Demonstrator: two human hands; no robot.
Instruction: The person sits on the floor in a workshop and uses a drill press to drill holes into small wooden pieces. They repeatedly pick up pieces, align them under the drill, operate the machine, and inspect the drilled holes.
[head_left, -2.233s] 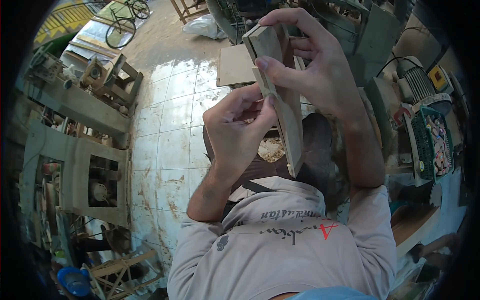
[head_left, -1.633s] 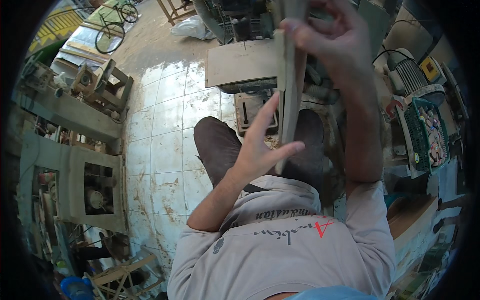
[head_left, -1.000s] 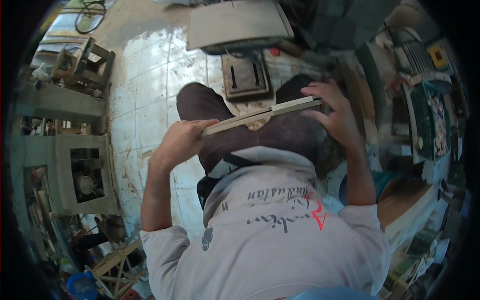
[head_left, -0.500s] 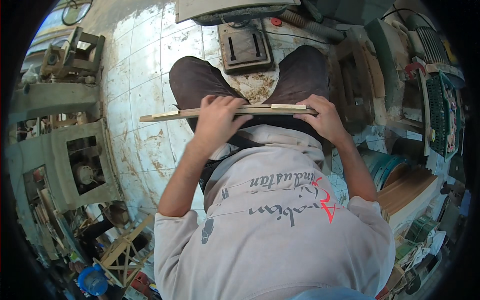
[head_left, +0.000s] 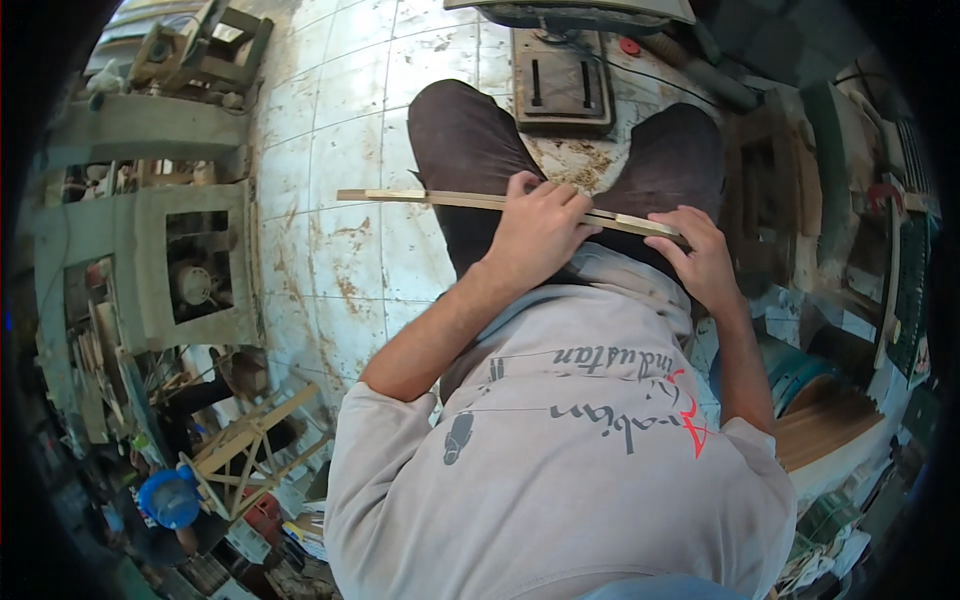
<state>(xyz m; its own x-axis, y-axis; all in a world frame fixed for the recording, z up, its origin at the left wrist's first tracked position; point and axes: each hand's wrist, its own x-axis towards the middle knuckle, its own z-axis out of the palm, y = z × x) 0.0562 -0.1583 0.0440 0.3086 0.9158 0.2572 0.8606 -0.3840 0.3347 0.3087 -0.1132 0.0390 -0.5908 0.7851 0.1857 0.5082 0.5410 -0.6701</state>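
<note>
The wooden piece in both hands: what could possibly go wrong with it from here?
The wooden piece sticks out past the left thigh, so it might tip if the left hand near its middle loosens. The right hand seems to pinch one end, which could slip.

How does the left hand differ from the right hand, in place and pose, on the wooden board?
The left hand grips near the middle of the wooden board; the right hand is at its right end.
The left hand lies across the board; the right hand pinches the end.
Both are bare and hold the same board.
</note>
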